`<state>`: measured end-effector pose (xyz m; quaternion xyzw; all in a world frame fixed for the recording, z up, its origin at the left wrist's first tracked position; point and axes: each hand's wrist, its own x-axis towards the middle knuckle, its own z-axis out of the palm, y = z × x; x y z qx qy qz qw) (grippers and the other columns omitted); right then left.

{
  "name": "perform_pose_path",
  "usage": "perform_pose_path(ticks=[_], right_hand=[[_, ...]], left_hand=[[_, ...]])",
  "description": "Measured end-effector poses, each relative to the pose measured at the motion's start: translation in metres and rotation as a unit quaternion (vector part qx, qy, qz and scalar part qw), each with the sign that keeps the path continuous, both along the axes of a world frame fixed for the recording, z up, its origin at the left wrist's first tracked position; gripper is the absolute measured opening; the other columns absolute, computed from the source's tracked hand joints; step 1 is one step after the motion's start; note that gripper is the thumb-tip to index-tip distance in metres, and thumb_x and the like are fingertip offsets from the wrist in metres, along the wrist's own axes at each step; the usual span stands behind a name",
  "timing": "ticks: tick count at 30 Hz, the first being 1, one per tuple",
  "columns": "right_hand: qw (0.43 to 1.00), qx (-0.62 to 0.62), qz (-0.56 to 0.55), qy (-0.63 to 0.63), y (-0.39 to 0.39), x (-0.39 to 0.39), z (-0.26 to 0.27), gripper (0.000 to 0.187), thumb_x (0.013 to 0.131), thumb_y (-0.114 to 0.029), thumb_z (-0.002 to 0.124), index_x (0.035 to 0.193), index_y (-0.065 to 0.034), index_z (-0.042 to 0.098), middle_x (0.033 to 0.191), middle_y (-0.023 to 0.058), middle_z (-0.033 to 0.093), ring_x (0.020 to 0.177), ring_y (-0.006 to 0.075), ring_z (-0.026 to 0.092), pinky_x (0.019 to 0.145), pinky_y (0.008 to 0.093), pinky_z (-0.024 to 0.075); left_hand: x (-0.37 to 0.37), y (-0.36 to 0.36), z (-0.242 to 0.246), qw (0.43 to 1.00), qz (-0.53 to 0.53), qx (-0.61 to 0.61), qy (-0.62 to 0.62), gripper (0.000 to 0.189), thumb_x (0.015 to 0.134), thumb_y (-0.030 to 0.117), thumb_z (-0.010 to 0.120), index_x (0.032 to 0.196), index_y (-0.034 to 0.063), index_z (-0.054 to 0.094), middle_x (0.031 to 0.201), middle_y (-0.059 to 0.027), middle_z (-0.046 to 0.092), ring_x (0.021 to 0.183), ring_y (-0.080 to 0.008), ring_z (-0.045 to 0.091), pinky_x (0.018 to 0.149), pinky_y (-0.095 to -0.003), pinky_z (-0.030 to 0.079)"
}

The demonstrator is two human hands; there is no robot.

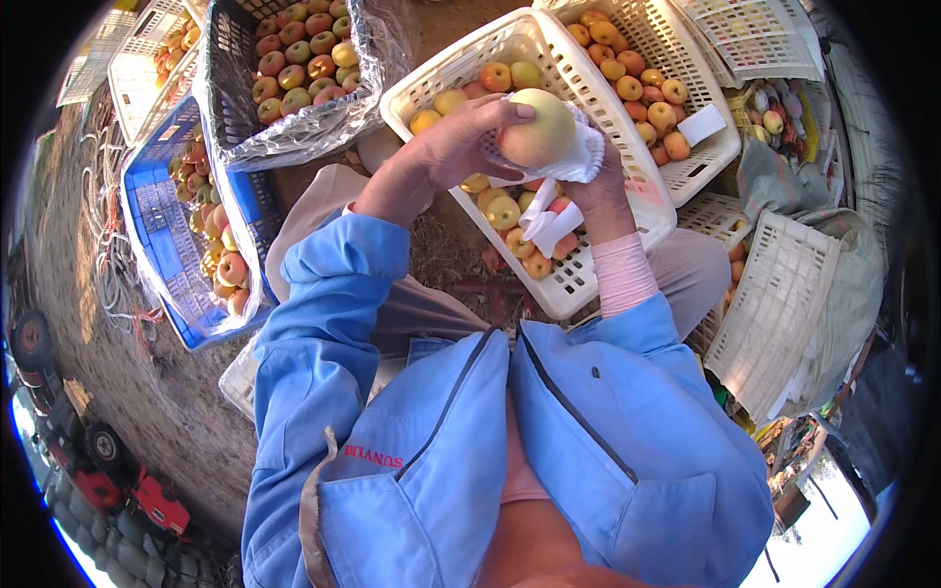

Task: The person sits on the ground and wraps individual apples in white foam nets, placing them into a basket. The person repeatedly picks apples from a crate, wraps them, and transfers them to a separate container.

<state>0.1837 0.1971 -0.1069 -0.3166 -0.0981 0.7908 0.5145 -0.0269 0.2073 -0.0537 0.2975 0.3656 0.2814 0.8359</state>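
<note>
A large pale yellow-green apple (542, 126) is up in front of me, above a white plastic crate (638, 202) of apples. My left hand (459, 143) grips it from the left, thumb on its upper side. A white foam net sleeve (584, 158) lies around the apple's right and lower side, and my right hand (603, 187) holds it there; some right fingers are hidden behind. Beneath my hands, more apples (503, 212) and loose white foam nets (551, 220) lie in the crate.
A plastic-lined crate (294, 147) of apples stands upper left, beside a blue crate (158, 257) with apples. Another white crate (706, 173) of apples adjoins on the right, near an upturned-looking white crate (772, 309). Ropes (106, 220) lie on the ground at left.
</note>
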Motion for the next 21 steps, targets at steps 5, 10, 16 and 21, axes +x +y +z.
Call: perform_pose_path(ticks=[5, 10, 16, 21], right_hand=[[0.831, 0.224, -0.124, -0.493, 0.004, -0.002, 0.018, 0.018, 0.081, 0.000, 0.065, 0.076, -0.0057, 0.049, 0.064, -0.0036, 0.049, 0.056, 0.0023, 0.043, 0.049, 0.0202, 0.0383], [0.712, 0.329, -0.163, -0.598, -0.012, -0.039, 0.031, 0.022, 0.085, -0.008, 0.071, 0.082, -0.0047, 0.049, 0.066, -0.0019, 0.050, 0.057, 0.0044, 0.044, 0.052, 0.0216, 0.0406], [0.842, 0.320, 0.002, -0.434, -0.016, -0.045, 0.045, 0.027, 0.096, -0.024, 0.061, 0.114, -0.0044, 0.056, 0.094, 0.0048, 0.063, 0.078, 0.0089, 0.062, 0.066, 0.0225, 0.0521], [0.998, 0.041, 0.014, -0.044, -0.013, -0.042, 0.065, 0.056, 0.097, -0.052, 0.049, 0.129, -0.0061, 0.049, 0.112, 0.0069, 0.061, 0.101, 0.0178, 0.063, 0.083, 0.0332, 0.0558]], left_hand=[[0.007, 0.002, -0.006, 0.962, 0.073, 0.199, 0.174, 0.080, 0.068, 0.031, 0.082, 0.133, -0.0020, 0.047, 0.115, -0.0155, 0.061, 0.102, -0.0241, 0.063, 0.087, -0.0334, 0.052], [0.016, 0.006, -0.015, 0.789, 0.187, 0.433, 0.394, 0.078, 0.062, 0.025, 0.086, 0.125, -0.0013, 0.048, 0.110, -0.0183, 0.055, 0.099, -0.0316, 0.061, 0.083, -0.0383, 0.052], [0.005, 0.019, -0.021, 0.707, 0.305, 0.480, 0.421, 0.070, 0.057, 0.005, 0.081, 0.118, 0.0044, 0.046, 0.112, -0.0171, 0.047, 0.105, -0.0370, 0.052, 0.085, -0.0424, 0.050], [0.031, -0.015, 0.003, 0.694, 0.212, 0.559, 0.400, 0.070, 0.060, 0.011, 0.083, 0.119, 0.0047, 0.046, 0.133, -0.0230, 0.043, 0.120, -0.0469, 0.046, 0.096, -0.0485, 0.048]])
